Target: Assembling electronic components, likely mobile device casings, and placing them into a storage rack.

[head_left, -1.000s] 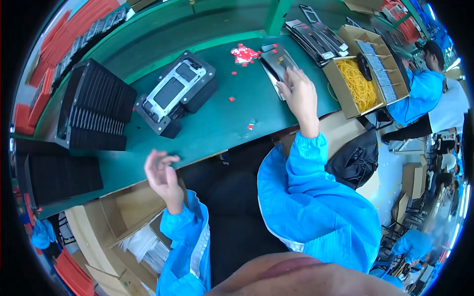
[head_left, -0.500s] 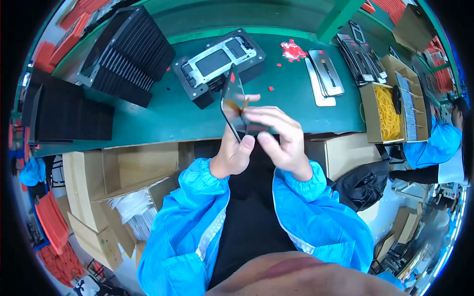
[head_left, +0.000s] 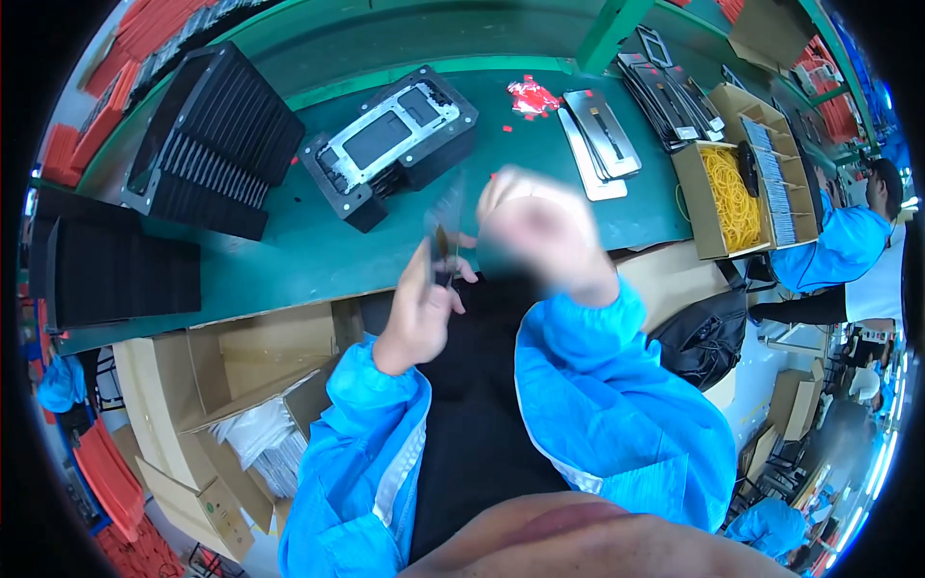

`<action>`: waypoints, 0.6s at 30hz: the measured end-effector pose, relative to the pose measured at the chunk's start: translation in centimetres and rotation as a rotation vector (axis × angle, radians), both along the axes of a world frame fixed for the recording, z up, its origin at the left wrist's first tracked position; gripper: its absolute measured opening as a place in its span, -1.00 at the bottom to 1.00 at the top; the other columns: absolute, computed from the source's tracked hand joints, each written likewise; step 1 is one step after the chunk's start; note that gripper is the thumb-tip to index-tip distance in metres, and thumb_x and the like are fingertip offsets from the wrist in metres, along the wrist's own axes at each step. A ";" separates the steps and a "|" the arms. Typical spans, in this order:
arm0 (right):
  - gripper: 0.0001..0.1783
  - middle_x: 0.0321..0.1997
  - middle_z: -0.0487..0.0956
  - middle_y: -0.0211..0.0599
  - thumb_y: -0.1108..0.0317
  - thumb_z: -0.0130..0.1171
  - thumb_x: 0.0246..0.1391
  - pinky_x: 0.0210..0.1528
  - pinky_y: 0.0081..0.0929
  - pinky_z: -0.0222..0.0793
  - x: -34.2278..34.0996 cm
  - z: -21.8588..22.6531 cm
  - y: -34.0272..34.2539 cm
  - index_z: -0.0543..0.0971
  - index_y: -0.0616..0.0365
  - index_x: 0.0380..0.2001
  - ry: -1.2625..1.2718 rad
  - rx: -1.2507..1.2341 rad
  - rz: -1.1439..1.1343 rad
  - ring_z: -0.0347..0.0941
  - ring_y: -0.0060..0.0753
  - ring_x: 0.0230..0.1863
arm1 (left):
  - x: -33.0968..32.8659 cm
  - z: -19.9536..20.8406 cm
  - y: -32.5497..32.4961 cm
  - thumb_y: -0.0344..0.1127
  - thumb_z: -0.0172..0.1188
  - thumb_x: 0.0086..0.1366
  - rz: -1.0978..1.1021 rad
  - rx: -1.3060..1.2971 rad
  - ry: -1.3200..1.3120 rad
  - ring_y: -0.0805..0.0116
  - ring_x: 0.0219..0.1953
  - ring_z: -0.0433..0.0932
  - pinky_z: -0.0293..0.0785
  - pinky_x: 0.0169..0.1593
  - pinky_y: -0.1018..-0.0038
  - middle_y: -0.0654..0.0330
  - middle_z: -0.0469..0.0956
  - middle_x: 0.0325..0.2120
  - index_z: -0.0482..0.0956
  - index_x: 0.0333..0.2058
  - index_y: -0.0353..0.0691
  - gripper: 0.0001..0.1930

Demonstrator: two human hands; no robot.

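Observation:
My left hand (head_left: 420,310) grips a thin, glossy dark phone screen (head_left: 442,243) with a small amber-brown strip showing on it. The screen stands nearly edge-on to me, and its upper end is smeared by motion. Close by on the right, my right hand (head_left: 541,223) is raised and apart from the screen. Its fingers are too blurred to tell whether they hold anything. Beyond both hands, a black fixture block (head_left: 451,144) sits on the green table, with a silver phone frame (head_left: 418,138) lying on top.
Slotted black racks (head_left: 217,135) stand at the left. Red tabs (head_left: 532,95) and silver panels (head_left: 602,135) lie toward the right, near stacked dark panels (head_left: 668,96). A cardboard box (head_left: 708,199) holds yellow bands. Below the table edge are open cartons (head_left: 260,352); a co-worker (head_left: 819,246) sits far right.
My right hand has come away from the screen and risen, now blurred. My left hand has drawn the screen slightly down and left, turning it more edge-on. The whole view has shifted slightly.

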State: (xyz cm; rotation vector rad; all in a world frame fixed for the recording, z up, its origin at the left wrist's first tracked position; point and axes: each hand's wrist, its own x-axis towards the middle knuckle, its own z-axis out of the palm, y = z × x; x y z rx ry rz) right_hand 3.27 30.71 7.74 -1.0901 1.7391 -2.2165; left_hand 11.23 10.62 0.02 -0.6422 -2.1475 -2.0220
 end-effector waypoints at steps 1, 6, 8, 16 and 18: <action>-0.70 -0.31 0.49 -0.41 0.19 0.29 0.29 -0.18 -0.59 0.30 -1.8 0.6 0.5 0.51 0.16 -0.39 -0.020 0.088 -0.185 0.37 -0.58 -0.26 | -0.2 0.4 -0.5 0.38 -0.03 0.42 -0.078 0.191 -0.172 -0.02 0.01 0.56 0.63 -0.19 0.27 -0.17 0.32 0.24 0.06 0.49 -0.21 -0.07; -0.78 -0.45 0.54 -0.53 0.24 0.35 0.23 -0.35 -0.57 0.35 -15.7 -3.1 5.8 0.65 0.19 -0.33 0.080 0.879 -0.722 0.45 -0.65 -0.41 | -1.3 2.8 -1.1 0.46 -0.46 0.47 -0.174 0.570 -0.399 0.00 -0.09 0.64 0.67 -0.35 0.33 -0.16 0.37 0.24 0.03 0.49 -0.19 -0.08; -0.77 -0.45 0.55 -0.53 0.23 0.35 0.23 -0.37 -0.57 0.35 -16.3 -4.8 6.5 0.66 0.19 -0.31 0.373 0.909 -0.819 0.45 -0.66 -0.43 | -1.1 4.0 -1.4 0.44 -0.50 0.48 -0.124 0.626 -0.416 -0.01 -0.09 0.64 0.68 -0.37 0.31 -0.16 0.36 0.26 0.05 0.48 -0.20 -0.10; -0.72 -0.44 0.57 -0.48 0.22 0.30 0.31 -0.51 -0.69 0.33 -6.6 3.5 -2.3 0.68 0.23 -0.10 -0.129 0.225 0.179 0.44 -0.70 -0.57 | -2.7 5.6 -2.8 0.34 -0.57 0.54 -0.102 0.784 -0.446 -0.02 -0.07 0.66 0.71 -0.38 0.28 -0.16 0.35 0.31 0.09 0.46 -0.21 -0.17; -0.71 -0.45 0.57 -0.49 0.23 0.29 0.32 -0.51 -0.70 0.33 -7.3 4.1 -3.0 0.67 0.23 -0.06 -0.153 0.342 0.399 0.43 -0.70 -0.58 | -3.2 5.7 -3.3 0.30 -0.56 0.56 -0.258 0.792 -0.385 0.00 -0.06 0.66 0.72 -0.36 0.27 -0.15 0.37 0.30 0.07 0.48 -0.20 -0.20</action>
